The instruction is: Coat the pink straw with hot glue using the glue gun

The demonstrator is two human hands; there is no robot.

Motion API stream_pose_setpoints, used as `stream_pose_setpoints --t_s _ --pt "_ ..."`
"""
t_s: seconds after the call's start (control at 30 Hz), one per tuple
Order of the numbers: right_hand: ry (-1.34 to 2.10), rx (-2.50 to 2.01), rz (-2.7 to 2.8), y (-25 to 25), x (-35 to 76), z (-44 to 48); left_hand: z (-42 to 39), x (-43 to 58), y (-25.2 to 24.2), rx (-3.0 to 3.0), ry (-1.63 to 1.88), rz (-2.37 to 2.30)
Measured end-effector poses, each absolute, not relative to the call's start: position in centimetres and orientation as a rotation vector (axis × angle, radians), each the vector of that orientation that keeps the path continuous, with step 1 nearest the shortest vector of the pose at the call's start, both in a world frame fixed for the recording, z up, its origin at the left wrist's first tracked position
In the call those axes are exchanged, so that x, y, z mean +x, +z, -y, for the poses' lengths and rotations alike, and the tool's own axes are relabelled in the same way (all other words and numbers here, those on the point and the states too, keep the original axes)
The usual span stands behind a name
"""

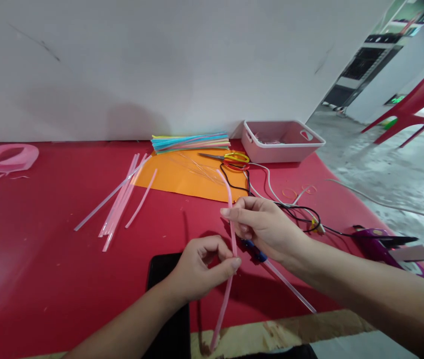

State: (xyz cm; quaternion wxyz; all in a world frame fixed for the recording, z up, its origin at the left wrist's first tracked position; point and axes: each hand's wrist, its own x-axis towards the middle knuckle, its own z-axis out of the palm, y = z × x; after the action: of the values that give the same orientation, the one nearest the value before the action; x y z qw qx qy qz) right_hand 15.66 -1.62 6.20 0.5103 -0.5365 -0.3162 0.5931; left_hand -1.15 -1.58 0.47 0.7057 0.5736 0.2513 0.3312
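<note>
A long, thin pink stem [224, 296], slightly bent, runs upright between my hands; I cannot tell if it is a straw or a pipe cleaner. My left hand [209, 265] pinches it around the middle with thumb and forefinger. Higher up, my right hand [254, 219] pinches the same stem, whose tip curves to the left. Beneath my right hand lies a blue tool [256, 251], partly hidden, with a translucent stick [290, 286] reaching out from it. A black flat object [169, 319] is partly covered by my left forearm.
Left on the red table [47, 259] lie pale pink strips [120, 202], a short pink piece [141, 198] and a pink ribbon roll [12, 157]. Scissors [234, 158] and a coloured stick bundle [189, 142] rest by orange paper [185, 174]. Cables [271, 182], a pink basket [281, 152] and a purple device [374, 244] are right.
</note>
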Motion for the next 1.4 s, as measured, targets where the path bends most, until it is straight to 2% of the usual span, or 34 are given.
stream_pose_setpoints --t_s 0.2,0.43,0.67,0.83,1.17,1.4 --pt "1.312 -1.402 0.952 6.3 16.0 2.0 1.4 -1.1 0.6 1.221 0.737 -0.559" --pt "1.408 -1.521 1.169 7.5 15.6 3.5 -0.4 -1.2 1.2 0.934 1.019 -0.729" --pt "1.446 -1.622 1.279 6.4 14.6 3.6 -0.7 -1.3 1.7 0.789 1.094 -0.825" --pt "1.491 -1.595 1.187 5.6 14.9 3.5 -0.7 -1.2 1.5 0.69 1.017 -0.798" --pt "2.023 -1.358 0.804 6.0 15.5 4.0 -0.7 -1.4 2.3 0.578 0.812 -0.622" --pt "1.838 -1.32 0.785 6.1 15.3 3.3 -0.9 -1.4 1.3 0.639 0.894 -0.652"
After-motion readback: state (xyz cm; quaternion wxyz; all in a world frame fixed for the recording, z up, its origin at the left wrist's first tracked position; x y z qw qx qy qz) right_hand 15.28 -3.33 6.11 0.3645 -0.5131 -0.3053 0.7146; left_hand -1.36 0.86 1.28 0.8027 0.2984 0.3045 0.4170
